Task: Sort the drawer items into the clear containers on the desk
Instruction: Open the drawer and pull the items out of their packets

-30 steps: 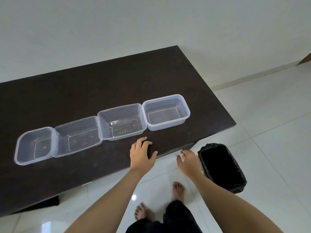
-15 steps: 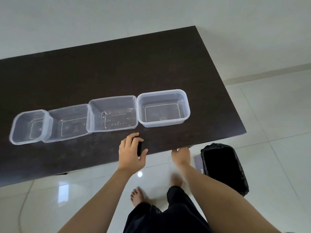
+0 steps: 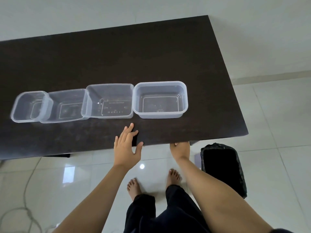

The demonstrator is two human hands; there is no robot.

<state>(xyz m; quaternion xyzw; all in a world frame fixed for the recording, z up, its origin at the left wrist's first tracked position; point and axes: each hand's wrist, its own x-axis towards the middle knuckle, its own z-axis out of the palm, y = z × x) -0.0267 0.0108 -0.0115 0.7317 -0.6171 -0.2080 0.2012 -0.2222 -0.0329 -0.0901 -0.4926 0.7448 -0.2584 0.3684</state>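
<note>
Worktop [image 3: 117, 52], dark and broad, fills most of the view and carries four clear containers in a row near its front edge, all of them showing nothing inside. The rightmost container [image 3: 160, 100] is the sturdiest-looking; next to it stands the second container [image 3: 109, 100], touching its side, then the third container [image 3: 67, 105] and the small leftmost container [image 3: 29, 106], each rim overlapping or touching its neighbour. A black bin [image 3: 223, 167] stands on the floor tiles [image 3: 277, 132] beside the worktop's right corner.

The drawer and its items are out of sight (presumably under the front edge). The right hand [image 3: 179, 147] reaches beneath that edge, its fingers hidden, so whether it grips anything cannot be told. The left hand [image 3: 127, 145] lies flat and relaxed on the worktop edge, fingers straight, holding nothing, just in front of the second container.

The likely risk: the containers look light and crowded together, so a careless drop or a nudge from the left hand could shove the whole row or tip one.
</note>
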